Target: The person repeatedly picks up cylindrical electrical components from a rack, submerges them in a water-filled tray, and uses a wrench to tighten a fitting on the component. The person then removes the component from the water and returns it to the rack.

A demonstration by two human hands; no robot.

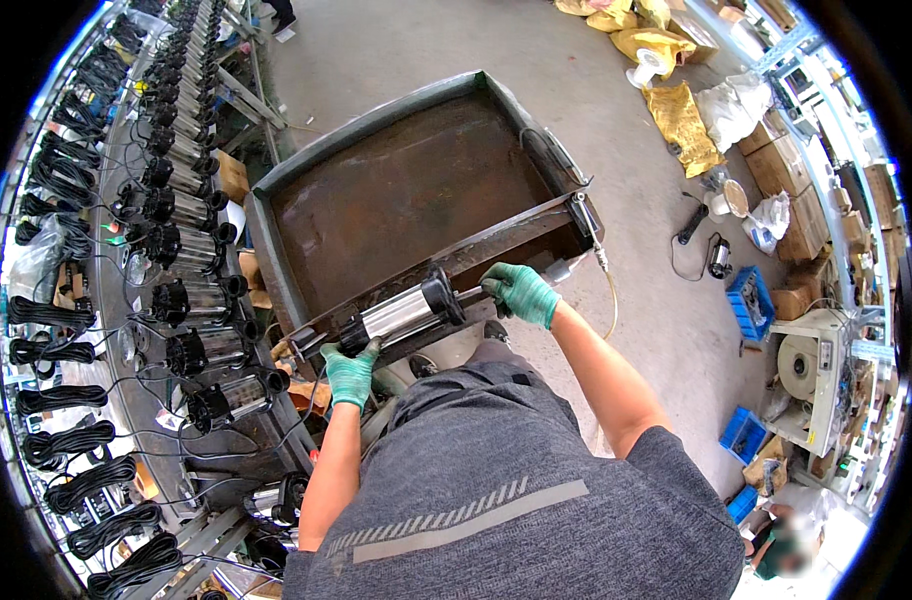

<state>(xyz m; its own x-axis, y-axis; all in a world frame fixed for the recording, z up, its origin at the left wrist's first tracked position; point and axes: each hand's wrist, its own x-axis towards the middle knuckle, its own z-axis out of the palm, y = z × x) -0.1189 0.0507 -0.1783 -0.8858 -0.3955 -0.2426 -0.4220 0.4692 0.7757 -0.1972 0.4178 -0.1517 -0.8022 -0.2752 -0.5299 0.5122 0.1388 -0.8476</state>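
Observation:
A submersible pump (401,315) with a shiny metal barrel and black ends lies along the near edge of a metal tank (376,108), tilted up to the right. My left hand (349,374), in a green glove, grips the pump's black left end from below, its fingers partly hidden. At the other end, my gloved right hand (525,294) is closed round a dark, rod-like part that meets the pump's black right end. Whether that part is fixed to the pump I cannot tell. Brown, rusty-looking liquid or bottom shows inside the tank.
A valve fitting (581,205) with a pale hose (614,300) sits at the tank's right corner. Similar pumps (191,247) with coiled black cables (66,400) line a long bench on my left. Blue bins (749,303), cartons (781,165) and yellow sacks (681,125) stand along the right.

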